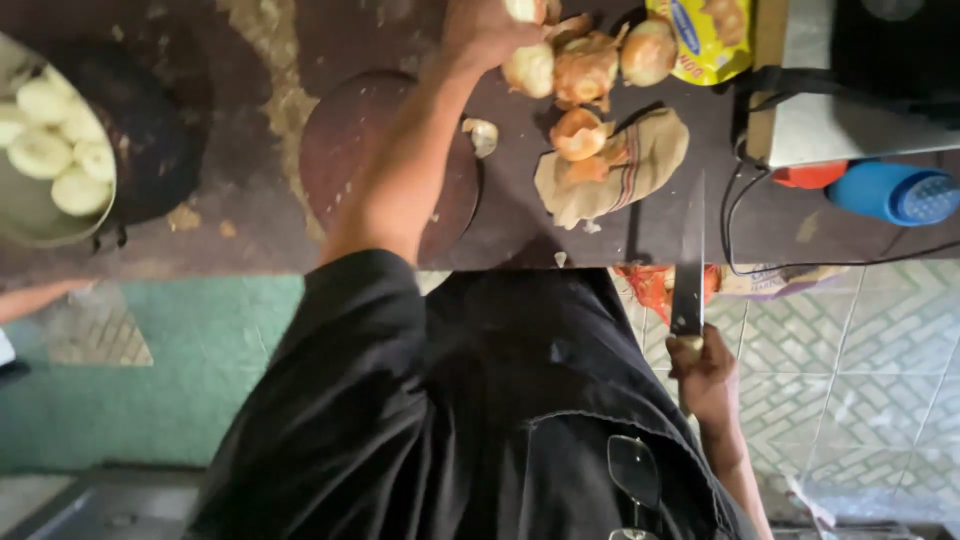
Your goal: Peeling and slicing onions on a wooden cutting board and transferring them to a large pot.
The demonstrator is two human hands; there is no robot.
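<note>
My left hand (pixel 482 32) reaches across the dark table (pixel 250 230) to its far side and closes on a pale peeled onion (pixel 525 9) at the frame's top edge. Beside it lies a pile of onions (pixel 586 66), some still in brown skin. My right hand (pixel 706 374) stays low at the right, off the table's front edge, gripping the handle of a long knife (pixel 689 262) whose blade points toward the table. A round dark-red cutting board (pixel 345 150) lies under my left forearm.
A metal bowl (pixel 20 205) of peeled pale onions sits at the far left. A striped cloth (pixel 625 170) holds onion skins. A yellow packet (pixel 705 40), a grey box with black cables (pixel 850 125) and a blue container (pixel 893 192) crowd the right. Tiled floor lies below.
</note>
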